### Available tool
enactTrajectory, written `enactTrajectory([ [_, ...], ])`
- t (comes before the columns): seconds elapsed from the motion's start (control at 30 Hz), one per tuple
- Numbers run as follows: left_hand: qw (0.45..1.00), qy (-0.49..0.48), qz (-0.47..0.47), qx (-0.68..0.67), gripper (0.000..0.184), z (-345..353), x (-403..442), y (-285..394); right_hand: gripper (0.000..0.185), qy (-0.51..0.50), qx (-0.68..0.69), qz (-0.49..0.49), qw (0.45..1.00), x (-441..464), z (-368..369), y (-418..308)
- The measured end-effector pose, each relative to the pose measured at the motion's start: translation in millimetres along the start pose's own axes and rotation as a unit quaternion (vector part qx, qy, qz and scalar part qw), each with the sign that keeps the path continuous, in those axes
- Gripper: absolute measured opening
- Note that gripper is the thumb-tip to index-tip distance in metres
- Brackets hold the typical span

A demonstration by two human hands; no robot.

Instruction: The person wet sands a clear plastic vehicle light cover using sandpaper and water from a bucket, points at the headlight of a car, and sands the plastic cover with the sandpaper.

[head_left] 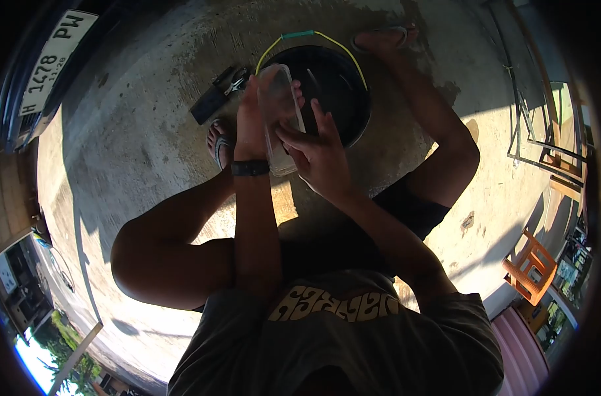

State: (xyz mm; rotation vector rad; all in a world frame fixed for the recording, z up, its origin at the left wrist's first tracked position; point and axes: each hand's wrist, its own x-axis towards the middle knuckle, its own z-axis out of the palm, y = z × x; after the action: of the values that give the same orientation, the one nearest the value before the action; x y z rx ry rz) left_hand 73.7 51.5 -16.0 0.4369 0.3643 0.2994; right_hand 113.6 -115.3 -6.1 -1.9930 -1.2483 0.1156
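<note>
A clear plastic container [282, 112], rectangular and shallow, is tilted over the near left part of a black bucket [360, 125]. My left hand [249, 125], with a black watch on the wrist, grips the container from its left and far side. Its fingertips show past the container's right edge. My right hand [323, 155] is at the container's right side, with some fingers stretched out and apart. Its thumb side reaches over the container's edge and seems to touch it. The bucket's yellow wire handle [351, 58] stands up at the far rim. What the bucket holds is too dark to tell.
A flat black object [209, 105] with a shiny metal part [237, 84] lies left of the bucket. My sandalled feet flank the bucket. A vehicle's number plate [57, 61] is at upper left. An orange plastic stool [531, 267] and metal frames [522, 125] stand right.
</note>
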Motion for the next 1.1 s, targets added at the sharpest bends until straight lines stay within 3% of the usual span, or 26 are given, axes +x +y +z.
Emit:
enactTrajectory([
  [0.07,0.998,0.035,0.016,0.052,0.06,6,1,-16,0.033,0.068,-0.031,-0.016,0.997,35,3,22],
  [0.1,0.999,-0.004,0.035,-0.009,0.063,10,8,-26,0.033,0.057,-0.008,-0.009,0.998,40,1,23],
  [0.2,1.0,0.028,-0.009,0.0,0.058,5,-5,-3,0.032,0.019,0.044,-0.001,0.999,12,2,1],
  [0.23,0.997,-0.024,-0.032,-0.066,0.058,0,-2,7,0.032,-0.008,0.055,0.023,0.998,-4,0,-12],
  [0.33,0.999,0.045,-0.011,0.011,0.062,12,-3,-10,0.033,0.06,-0.013,-0.008,0.998,26,4,14],
  [0.37,0.998,-0.031,0.035,-0.048,0.064,-5,11,-25,0.034,0.093,-0.016,-0.006,0.996,44,5,29],
  [0.47,0.998,0.043,0.011,0.045,0.063,5,-7,-2,0.034,0.035,0.02,0.005,0.999,8,9,6],
  [0.5,1.0,0.029,0.011,0.001,0.064,6,-5,6,0.034,-0.001,0.037,0.013,0.999,-5,5,-6],
  [0.6,1.0,0.017,0.004,0.023,0.065,9,-6,-6,0.036,0.061,0.012,-0.022,0.998,30,6,20],
  [0.63,0.997,-0.041,0.052,0.037,0.065,6,6,-16,0.037,0.084,-0.01,-0.024,0.996,51,5,32],
  [0.77,1.0,0.019,0.021,-0.008,0.064,-6,-1,4,0.038,-0.031,0.035,0.052,0.998,1,2,-10],
  [0.87,0.999,0.027,-0.002,0.022,0.063,12,-6,-3,0.037,0.053,-0.003,-0.009,0.999,21,8,13],
  [0.9,1.0,-0.004,0.028,-0.012,0.064,4,5,-18,0.037,0.078,-0.01,-0.016,0.997,44,8,28],
  [1.0,1.0,0.014,-0.011,-0.021,0.065,12,-6,-5,0.036,0.039,0.05,0.013,0.998,35,-4,4],
  [1.1,0.999,0.017,0.022,-0.029,0.065,-4,4,1,0.034,-0.026,0.05,0.019,0.998,-8,-6,-17],
])
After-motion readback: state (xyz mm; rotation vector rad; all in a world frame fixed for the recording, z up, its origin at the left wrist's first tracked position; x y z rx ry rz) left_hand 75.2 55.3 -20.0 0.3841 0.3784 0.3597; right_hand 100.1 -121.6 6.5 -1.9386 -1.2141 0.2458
